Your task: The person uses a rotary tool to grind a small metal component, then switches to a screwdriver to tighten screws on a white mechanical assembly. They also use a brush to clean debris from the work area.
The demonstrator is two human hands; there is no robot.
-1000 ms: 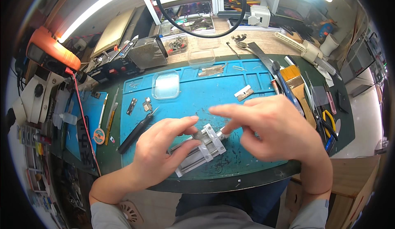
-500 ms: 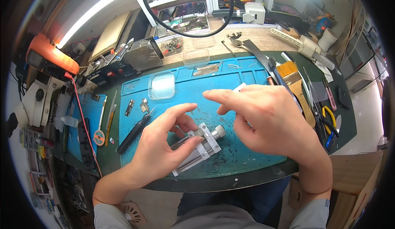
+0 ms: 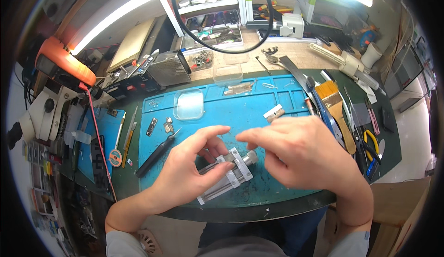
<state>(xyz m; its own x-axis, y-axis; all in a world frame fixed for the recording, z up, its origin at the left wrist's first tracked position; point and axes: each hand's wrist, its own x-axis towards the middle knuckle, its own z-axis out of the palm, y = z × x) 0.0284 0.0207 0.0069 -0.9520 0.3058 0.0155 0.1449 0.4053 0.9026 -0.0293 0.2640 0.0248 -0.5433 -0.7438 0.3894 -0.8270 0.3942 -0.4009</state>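
Observation:
A small silver screw vise [image 3: 233, 179] rests at a slant on the blue work mat [image 3: 217, 111], its round knob toward the right. My left hand [image 3: 189, 162] grips it from the left: the thumb lies over the jaw block and curled fingers reach behind it. The left index finger is stretched out above the vise. My right hand [image 3: 296, 153] hovers right of the knob, its index finger pointing left and thumb apart, with nothing visible held. Left of my left hand lies a black-handled screwdriver [image 3: 157, 156]. Small metal parts [image 3: 168, 125] lie beyond the screwdriver's tip.
A clear plastic lid [image 3: 188, 104] lies at the mat's far side. Brush [image 3: 329, 93], pliers [image 3: 371, 144] and other tools crowd the right. At left stand an orange multimeter [image 3: 67, 63] and solder spool [image 3: 115, 157]. A black cable loop [image 3: 222, 51] hangs over the back.
The view has shifted, so the bench sits lower and further right. My right hand has come down slightly, and its index finger is nearer the vise. My left hand stays at the vise.

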